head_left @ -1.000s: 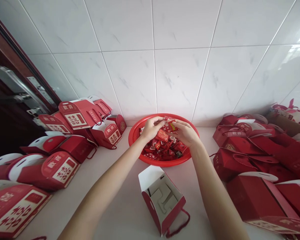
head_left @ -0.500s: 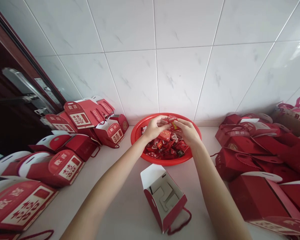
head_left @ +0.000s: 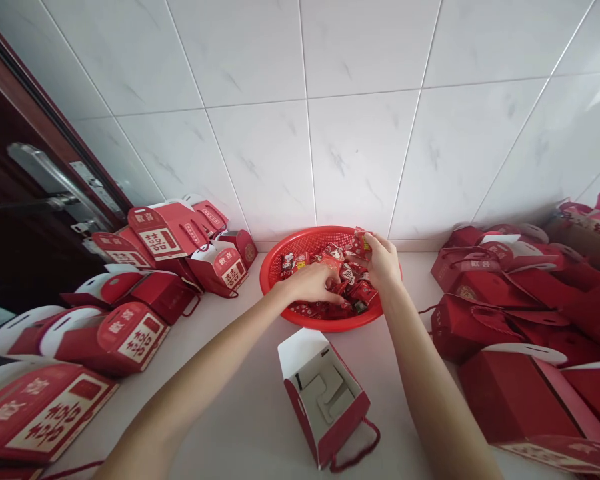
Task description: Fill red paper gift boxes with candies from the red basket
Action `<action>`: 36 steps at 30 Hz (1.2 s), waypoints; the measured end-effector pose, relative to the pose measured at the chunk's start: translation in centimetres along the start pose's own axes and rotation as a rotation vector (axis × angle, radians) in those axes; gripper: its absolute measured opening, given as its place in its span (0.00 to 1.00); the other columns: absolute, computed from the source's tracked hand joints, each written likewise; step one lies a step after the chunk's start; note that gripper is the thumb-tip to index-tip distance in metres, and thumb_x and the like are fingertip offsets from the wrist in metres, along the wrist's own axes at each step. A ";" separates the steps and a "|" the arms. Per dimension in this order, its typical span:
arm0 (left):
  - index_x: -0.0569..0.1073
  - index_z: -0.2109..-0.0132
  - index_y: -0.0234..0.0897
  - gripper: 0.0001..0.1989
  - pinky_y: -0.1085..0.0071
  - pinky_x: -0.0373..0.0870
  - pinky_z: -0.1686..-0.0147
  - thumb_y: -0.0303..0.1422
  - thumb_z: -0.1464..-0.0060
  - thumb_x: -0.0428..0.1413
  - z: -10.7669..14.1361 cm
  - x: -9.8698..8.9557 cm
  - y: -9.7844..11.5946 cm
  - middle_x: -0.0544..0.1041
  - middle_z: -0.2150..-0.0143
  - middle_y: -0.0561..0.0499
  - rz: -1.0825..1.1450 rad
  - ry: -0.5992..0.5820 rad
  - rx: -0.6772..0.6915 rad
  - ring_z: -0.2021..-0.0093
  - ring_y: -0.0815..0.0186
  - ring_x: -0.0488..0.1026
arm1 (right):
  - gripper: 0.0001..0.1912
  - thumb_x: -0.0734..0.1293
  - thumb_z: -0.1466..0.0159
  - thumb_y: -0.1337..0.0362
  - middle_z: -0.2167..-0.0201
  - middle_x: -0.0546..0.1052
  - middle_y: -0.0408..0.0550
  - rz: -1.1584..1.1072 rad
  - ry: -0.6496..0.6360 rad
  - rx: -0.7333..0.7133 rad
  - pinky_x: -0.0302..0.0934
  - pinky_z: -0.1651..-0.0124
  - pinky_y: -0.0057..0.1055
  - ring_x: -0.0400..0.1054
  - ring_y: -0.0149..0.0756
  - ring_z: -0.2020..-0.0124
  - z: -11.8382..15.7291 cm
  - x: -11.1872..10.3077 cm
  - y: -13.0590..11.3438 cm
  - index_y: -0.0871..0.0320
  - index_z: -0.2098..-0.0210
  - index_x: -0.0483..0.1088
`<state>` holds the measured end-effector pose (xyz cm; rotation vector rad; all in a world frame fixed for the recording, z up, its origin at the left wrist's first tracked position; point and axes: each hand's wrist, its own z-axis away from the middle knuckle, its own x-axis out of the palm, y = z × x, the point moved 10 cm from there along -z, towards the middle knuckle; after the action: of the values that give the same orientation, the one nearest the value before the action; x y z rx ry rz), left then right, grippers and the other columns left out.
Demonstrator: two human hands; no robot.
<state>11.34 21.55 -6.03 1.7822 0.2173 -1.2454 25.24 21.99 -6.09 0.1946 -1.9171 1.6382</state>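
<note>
A red plastic basket (head_left: 271, 267) stands by the wall with many wrapped candies (head_left: 349, 275) in it. My left hand (head_left: 316, 283) reaches down into the candies, its fingers curled and parted among the wrappers; whether it grips one is hard to see. At the basket's right side, my right hand (head_left: 383, 260) pinches a red candy packet (head_left: 362, 243) with yellow print. Nearer to me, an open red box (head_left: 325, 400) with a white inside and a red cord handle lies between my forearms, with no candy showing in it.
Red gift boxes (head_left: 125, 337) are stacked along the left, beside a dark door with a metal handle (head_left: 55, 180). More red boxes (head_left: 520, 393) crowd the right. A white tiled wall (head_left: 360, 160) rises behind the basket.
My left hand has moved down and slightly right, away from the packet and into the candies. My right hand has shifted a little right with the packet. The view has shifted slightly.
</note>
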 end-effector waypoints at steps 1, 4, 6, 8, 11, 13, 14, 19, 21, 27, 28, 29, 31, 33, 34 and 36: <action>0.73 0.78 0.42 0.13 0.67 0.64 0.70 0.38 0.63 0.70 0.0 0.5 0.0 0.75 0.77 0.53 -0.053 -0.021 -0.013 0.75 0.60 0.72 | 0.08 0.72 0.46 0.60 0.72 0.76 0.41 0.005 0.005 0.004 0.71 0.74 0.26 0.70 0.30 0.73 0.0 -0.1 0.1 0.57 0.72 0.73; 0.72 0.79 0.42 0.10 0.67 0.64 0.70 0.33 0.59 0.66 -0.1 0.7 -0.2 0.75 0.78 0.52 -0.083 -0.008 -0.032 0.74 0.60 0.72 | 0.08 0.72 0.46 0.59 0.71 0.76 0.41 0.016 -0.009 0.013 0.71 0.75 0.26 0.69 0.29 0.74 -0.1 0.0 0.3 0.57 0.71 0.73; 0.73 0.77 0.42 0.07 0.68 0.63 0.69 0.32 0.57 0.63 -0.2 0.6 -0.3 0.76 0.77 0.52 -0.088 -0.010 -0.030 0.72 0.60 0.73 | 0.08 0.72 0.46 0.59 0.71 0.75 0.41 0.021 -0.016 0.019 0.71 0.75 0.26 0.68 0.29 0.74 -0.1 0.1 0.4 0.58 0.72 0.72; 0.71 0.79 0.42 0.08 0.68 0.62 0.70 0.31 0.58 0.63 -0.1 0.8 -0.4 0.74 0.79 0.53 -0.110 -0.034 -0.027 0.74 0.61 0.72 | 0.08 0.72 0.45 0.60 0.72 0.74 0.41 0.022 -0.015 0.021 0.71 0.75 0.26 0.68 0.29 0.74 -0.1 0.1 0.4 0.58 0.73 0.71; 0.66 0.82 0.41 0.13 0.68 0.58 0.72 0.32 0.62 0.65 0.0 1.2 -0.4 0.68 0.82 0.54 -0.155 -0.059 -0.028 0.77 0.62 0.68 | 0.09 0.72 0.45 0.60 0.73 0.73 0.41 0.025 -0.013 0.022 0.71 0.74 0.26 0.68 0.29 0.74 -0.1 0.0 0.5 0.57 0.74 0.71; 0.65 0.82 0.41 0.16 0.68 0.58 0.73 0.34 0.64 0.67 0.0 1.4 -0.3 0.66 0.82 0.54 -0.183 -0.060 -0.033 0.77 0.62 0.67 | 0.09 0.73 0.46 0.59 0.72 0.74 0.41 0.026 -0.017 0.024 0.71 0.74 0.26 0.69 0.30 0.73 -0.1 0.0 0.5 0.57 0.74 0.71; 0.64 0.82 0.41 0.17 0.68 0.58 0.73 0.35 0.63 0.67 0.0 1.6 -0.3 0.66 0.82 0.54 -0.194 -0.061 -0.036 0.77 0.61 0.67 | 0.09 0.73 0.46 0.59 0.71 0.75 0.42 0.026 -0.021 0.024 0.71 0.74 0.27 0.69 0.30 0.72 -0.1 0.1 0.5 0.57 0.74 0.72; 0.65 0.81 0.41 0.15 0.66 0.62 0.69 0.33 0.52 0.61 -0.1 1.8 -0.4 0.71 0.78 0.51 -0.230 -0.066 -0.040 0.73 0.59 0.70 | 0.08 0.73 0.45 0.60 0.68 0.78 0.45 0.017 -0.049 0.044 0.73 0.73 0.30 0.73 0.34 0.70 -0.1 0.3 0.6 0.58 0.73 0.75; 0.65 0.81 0.41 0.14 0.66 0.62 0.68 0.31 0.52 0.59 -0.1 1.7 -0.6 0.72 0.76 0.50 -0.239 -0.059 -0.047 0.73 0.58 0.71 | 0.07 0.73 0.45 0.61 0.68 0.78 0.46 0.009 -0.065 0.057 0.73 0.72 0.30 0.74 0.35 0.69 0.0 0.5 0.6 0.58 0.73 0.75; 0.71 0.74 0.41 0.09 0.64 0.65 0.64 0.31 0.46 0.57 0.1 0.8 -1.3 0.77 0.72 0.46 -0.277 0.007 -0.103 0.69 0.54 0.75 | 0.06 0.72 0.44 0.63 0.67 0.78 0.46 -0.024 -0.071 0.076 0.73 0.73 0.29 0.73 0.34 0.69 0.0 0.6 0.7 0.59 0.74 0.76; 0.72 0.71 0.41 0.07 0.64 0.66 0.62 0.32 0.44 0.56 0.2 0.4 -1.5 0.78 0.69 0.45 -0.288 0.039 -0.121 0.66 0.53 0.76 | 0.06 0.72 0.44 0.63 0.68 0.78 0.46 -0.028 -0.064 0.075 0.73 0.73 0.29 0.73 0.34 0.69 0.0 0.6 0.6 0.59 0.74 0.76; 0.74 0.67 0.40 0.06 0.63 0.66 0.60 0.33 0.41 0.54 0.3 -0.1 -1.7 0.79 0.66 0.44 -0.300 0.076 -0.140 0.63 0.51 0.77 | 0.06 0.72 0.45 0.63 0.68 0.78 0.46 -0.031 -0.057 0.073 0.73 0.74 0.28 0.73 0.33 0.69 0.0 0.5 0.6 0.59 0.74 0.76; 0.75 0.59 0.39 0.07 0.60 0.67 0.57 0.33 0.39 0.52 0.5 -1.1 -2.2 0.80 0.60 0.41 -0.321 0.150 -0.178 0.57 0.48 0.77 | 0.06 0.72 0.46 0.62 0.67 0.78 0.46 -0.034 -0.049 0.069 0.72 0.74 0.27 0.72 0.33 0.69 0.0 0.4 0.6 0.59 0.74 0.76; 0.74 0.53 0.38 0.09 0.59 0.68 0.56 0.34 0.39 0.53 0.8 -2.0 -2.4 0.79 0.57 0.39 -0.335 0.208 -0.205 0.54 0.46 0.76 | 0.06 0.72 0.46 0.62 0.66 0.78 0.47 -0.035 -0.046 0.064 0.72 0.75 0.27 0.72 0.34 0.68 -0.1 0.3 0.6 0.59 0.74 0.76; 0.73 0.52 0.37 0.11 0.58 0.68 0.56 0.35 0.39 0.54 0.8 -2.2 -2.3 0.79 0.56 0.38 -0.339 0.226 -0.206 0.53 0.46 0.75 | 0.06 0.72 0.47 0.62 0.66 0.78 0.46 -0.034 -0.046 0.062 0.72 0.75 0.27 0.72 0.34 0.67 -0.1 0.3 0.6 0.59 0.74 0.76; 0.74 0.53 0.36 0.10 0.59 0.68 0.56 0.34 0.40 0.55 0.8 -2.2 -1.7 0.78 0.55 0.38 -0.338 0.221 -0.168 0.53 0.47 0.75 | 0.06 0.71 0.47 0.61 0.66 0.77 0.46 -0.029 -0.046 0.057 0.72 0.74 0.27 0.72 0.34 0.67 -0.1 0.3 0.6 0.58 0.74 0.76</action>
<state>8.77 22.65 -5.24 1.7817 0.7548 -1.2167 24.77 22.29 -6.43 0.2839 -1.8946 1.6840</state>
